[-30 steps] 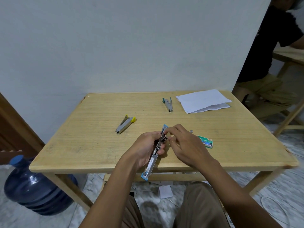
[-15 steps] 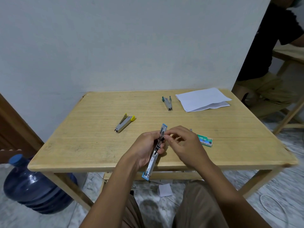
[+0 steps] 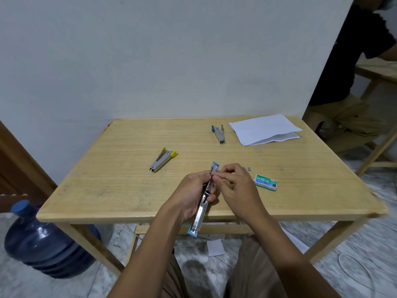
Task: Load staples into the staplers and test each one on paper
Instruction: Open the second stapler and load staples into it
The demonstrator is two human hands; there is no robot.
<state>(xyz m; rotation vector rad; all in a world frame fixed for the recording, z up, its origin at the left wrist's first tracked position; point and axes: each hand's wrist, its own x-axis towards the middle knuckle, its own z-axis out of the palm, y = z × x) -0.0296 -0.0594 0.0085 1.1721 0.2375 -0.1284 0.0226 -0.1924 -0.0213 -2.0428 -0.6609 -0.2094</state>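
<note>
**Loading the blue stapler**

A yellow stapler (image 3: 163,159) lies left of centre. Over the desk's (image 3: 107,190) near edge, the left hand (image 3: 191,193) grips the opened blue stapler (image 3: 205,200). The right hand (image 3: 234,186) pinches at its far end; any staples there are too small to see. Next, likely: seat the strip and close it. The staple box (image 3: 265,182) sits just right, and the way to the paper (image 3: 265,129) at the far right corner looks unobstructed.

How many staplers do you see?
3. The blue stapler is in the left hand, the yellow stapler lies on the table, the green stapler lies beside the paper.
</note>
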